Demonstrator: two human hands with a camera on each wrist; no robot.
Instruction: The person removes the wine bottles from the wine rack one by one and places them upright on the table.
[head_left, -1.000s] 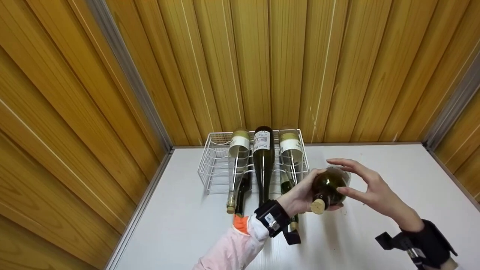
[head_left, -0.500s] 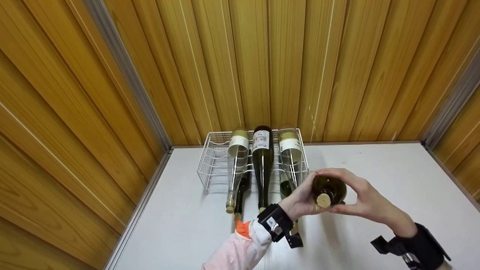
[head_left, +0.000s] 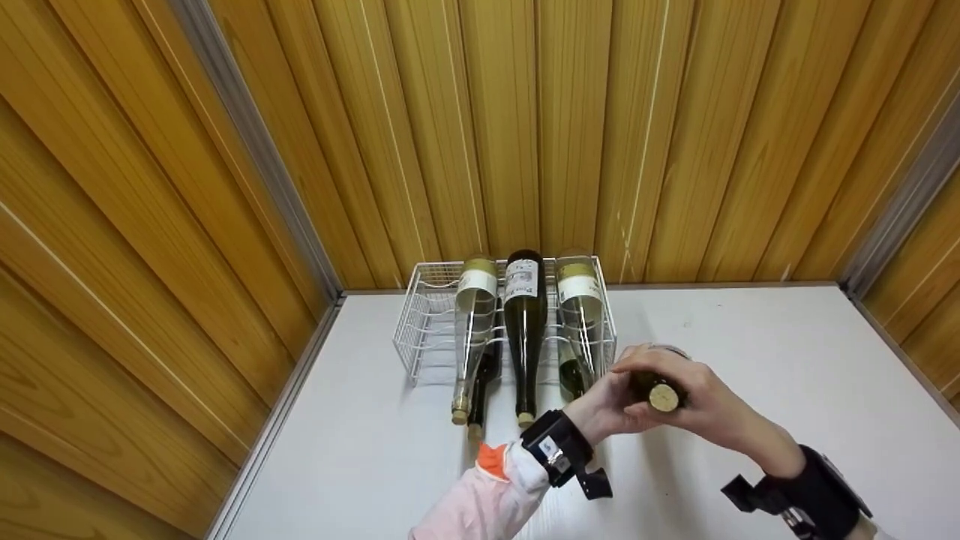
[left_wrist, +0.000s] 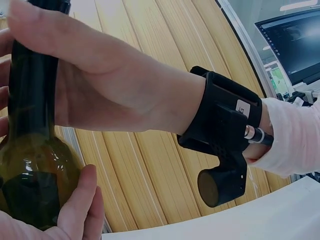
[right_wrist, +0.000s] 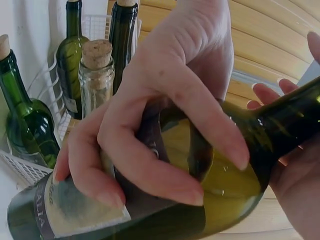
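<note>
A dark green wine bottle [right_wrist: 232,195] with a cork is held up between both hands, its corked end towards the head camera. My left hand [head_left: 602,411] grips the bottle's body; in the right wrist view its fingers spread over the label [right_wrist: 75,205]. Around the neck curls my right hand [head_left: 712,397], with its thumb laid across the neck in the left wrist view. Most of the bottle is hidden by the hands in the head view. Left of the hands stands a white wire rack [head_left: 420,337] carrying several corked bottles.
On the rack's top lie a clear bottle [head_left: 475,322], a dark bottle [head_left: 526,330] and another clear bottle [head_left: 581,315]. Lower down, a dark bottle neck [head_left: 480,405] sticks out. Wood-patterned panels [head_left: 570,135] enclose the white table [head_left: 337,450].
My right hand has moved left onto the bottle and now curls round its neck. The corked end has shifted slightly right and away from me; the left hand keeps hold of the bottle.
</note>
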